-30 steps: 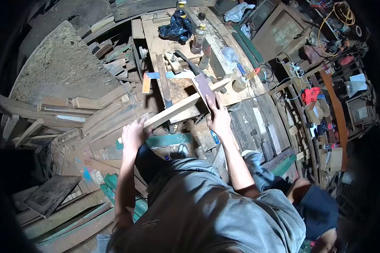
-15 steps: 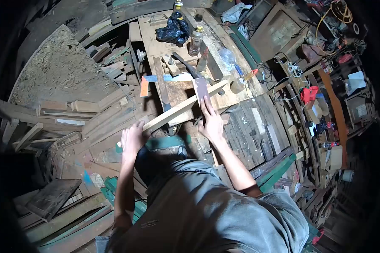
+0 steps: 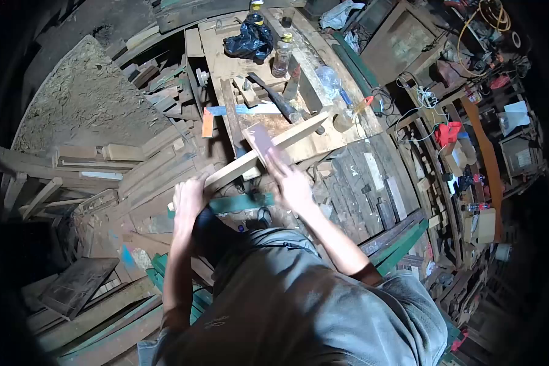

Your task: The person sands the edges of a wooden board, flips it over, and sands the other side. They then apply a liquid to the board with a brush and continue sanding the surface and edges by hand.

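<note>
A long, pale wooden strip (image 3: 302, 131) slants over the near end of the workbench. My left hand (image 3: 189, 196) is closed around its lower left end. In my right hand (image 3: 293, 188) is a flat sanding block (image 3: 260, 138) with a purplish-brown face, lying across the strip around its middle. The fingers of that hand are slightly blurred and press along the block's near end. Just beyond the strip, a try square (image 3: 208, 125) with an orange handle lies on the bench. A dark long-handled tool (image 3: 269, 93) rests near its blade.
The workbench (image 3: 216, 46) also carries a black plastic bag (image 3: 250, 41), a bottle (image 3: 282, 56) and a cup (image 3: 343, 121) with a brush. Stacked boards (image 3: 79, 160) lie to the left. Cables (image 3: 424, 94) and a red cloth (image 3: 447, 135) are at the right.
My right hand has drawn the sanding block down and left along the strip, and the block is now tilted the other way. My left hand and the strip have barely moved.
</note>
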Demonstrator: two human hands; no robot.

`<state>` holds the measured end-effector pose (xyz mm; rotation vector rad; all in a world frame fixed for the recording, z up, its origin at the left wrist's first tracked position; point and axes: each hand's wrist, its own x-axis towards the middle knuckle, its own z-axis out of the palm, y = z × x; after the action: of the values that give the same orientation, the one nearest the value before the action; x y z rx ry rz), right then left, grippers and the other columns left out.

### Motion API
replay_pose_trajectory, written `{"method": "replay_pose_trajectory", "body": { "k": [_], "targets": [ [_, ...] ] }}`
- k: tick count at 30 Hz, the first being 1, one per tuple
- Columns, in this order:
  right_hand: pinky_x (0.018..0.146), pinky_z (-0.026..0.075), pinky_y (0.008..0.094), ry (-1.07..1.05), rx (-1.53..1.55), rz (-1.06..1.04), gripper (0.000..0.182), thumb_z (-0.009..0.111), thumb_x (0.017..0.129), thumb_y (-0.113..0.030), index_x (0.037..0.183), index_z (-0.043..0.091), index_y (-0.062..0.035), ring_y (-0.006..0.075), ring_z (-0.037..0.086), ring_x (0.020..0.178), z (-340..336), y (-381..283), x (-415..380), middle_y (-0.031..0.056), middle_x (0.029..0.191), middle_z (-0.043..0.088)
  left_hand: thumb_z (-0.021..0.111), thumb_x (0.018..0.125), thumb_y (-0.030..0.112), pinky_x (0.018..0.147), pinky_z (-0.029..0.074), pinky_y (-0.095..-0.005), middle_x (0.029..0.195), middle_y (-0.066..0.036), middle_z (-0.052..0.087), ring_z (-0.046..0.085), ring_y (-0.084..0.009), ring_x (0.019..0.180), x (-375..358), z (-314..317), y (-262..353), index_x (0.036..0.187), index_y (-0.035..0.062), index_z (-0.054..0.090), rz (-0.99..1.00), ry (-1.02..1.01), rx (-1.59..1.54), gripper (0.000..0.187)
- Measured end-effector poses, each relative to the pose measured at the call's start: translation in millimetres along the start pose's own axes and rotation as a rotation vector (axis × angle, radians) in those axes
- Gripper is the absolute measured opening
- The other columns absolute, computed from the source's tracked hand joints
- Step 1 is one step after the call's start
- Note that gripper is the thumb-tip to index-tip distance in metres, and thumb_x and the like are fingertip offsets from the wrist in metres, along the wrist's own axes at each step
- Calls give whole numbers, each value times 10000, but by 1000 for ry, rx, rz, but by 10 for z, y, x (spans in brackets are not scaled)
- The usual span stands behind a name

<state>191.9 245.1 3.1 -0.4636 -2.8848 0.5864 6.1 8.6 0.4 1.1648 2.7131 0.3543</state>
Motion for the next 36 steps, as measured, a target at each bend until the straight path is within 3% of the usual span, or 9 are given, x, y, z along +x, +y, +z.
{"method": "replay_pose_trajectory", "body": {
  "k": [7, 9, 14, 18, 23, 25, 27, 31, 36],
  "targets": [
    [781, 625, 429, 144, -58, 175, 884, 671, 700, -79, 1549, 457, -195, 416, 703, 926, -338, 1019, 182, 0, 1616, 420, 729, 890, 448, 734, 528, -520, 887, -190, 712, 682, -425, 860, -35, 33, 15, 1042, 90, 688, 12, -2, 27, 391],
    [732, 628, 439, 296, -89, 82, 916, 663, 677, -72, 1560, 423, -127, 349, 734, 867, -56, 908, 178, 89, 1616, 407, 727, 892, 444, 735, 528, -521, 887, -191, 710, 680, -428, 858, -60, -1, 80, 1046, 88, 686, 1, 7, 30, 389],
    [817, 623, 472, -40, 1, -90, 867, 666, 689, -91, 1533, 480, -164, 397, 700, 948, 55, -247, -39, 72, 1582, 464, 734, 892, 426, 715, 527, -524, 882, -195, 711, 684, -425, 856, -48, -28, 48, 989, 76, 643, 34, -19, 30, 375],
    [803, 618, 469, -58, -134, 170, 813, 672, 695, -90, 1493, 531, -152, 388, 712, 901, -13, 674, 98, 39, 1514, 548, 729, 897, 433, 703, 523, -527, 874, -208, 706, 683, -432, 851, -81, 29, 9, 1018, 87, 641, 63, 14, 56, 377],
    [817, 613, 436, 297, -6, 163, 892, 670, 682, -59, 1544, 458, -148, 379, 719, 939, -76, 921, 33, 71, 1620, 407, 723, 901, 438, 726, 520, -533, 884, -218, 711, 682, -445, 870, -98, -34, 138, 1035, 72, 646, 18, -19, 63, 398],
    [844, 616, 478, 244, -56, 25, 927, 669, 672, -80, 1564, 426, -141, 349, 689, 1116, 132, 426, 20, 56, 1609, 433, 723, 901, 436, 731, 519, -534, 902, -211, 715, 682, -442, 874, -73, -9, 78, 1040, 67, 650, 25, -2, 34, 401],
    [818, 624, 439, 75, 34, -25, 926, 634, 659, -21, 1546, 464, -224, 371, 712, 971, 169, -161, -132, 37, 1621, 408, 726, 899, 429, 724, 526, -529, 941, -187, 723, 686, -432, 870, -53, 17, 45, 1038, 64, 656, 71, 64, 11, 396],
    [817, 624, 441, -130, -65, 112, 833, 620, 719, -41, 1523, 495, -218, 343, 731, 945, -96, 327, -22, 19, 1591, 450, 726, 898, 433, 719, 530, -523, 949, -180, 723, 690, -425, 847, -43, 65, -2, 1021, 68, 652, 65, 29, 30, 392],
    [805, 616, 452, 254, -63, 251, 813, 621, 718, -26, 1513, 497, -138, 390, 712, 1006, -218, 822, 52, 63, 1586, 450, 708, 907, 457, 718, 532, -520, 910, -204, 718, 695, -424, 852, -86, 42, 88, 1029, 65, 648, 5, -56, 135, 414]
  ]
}}
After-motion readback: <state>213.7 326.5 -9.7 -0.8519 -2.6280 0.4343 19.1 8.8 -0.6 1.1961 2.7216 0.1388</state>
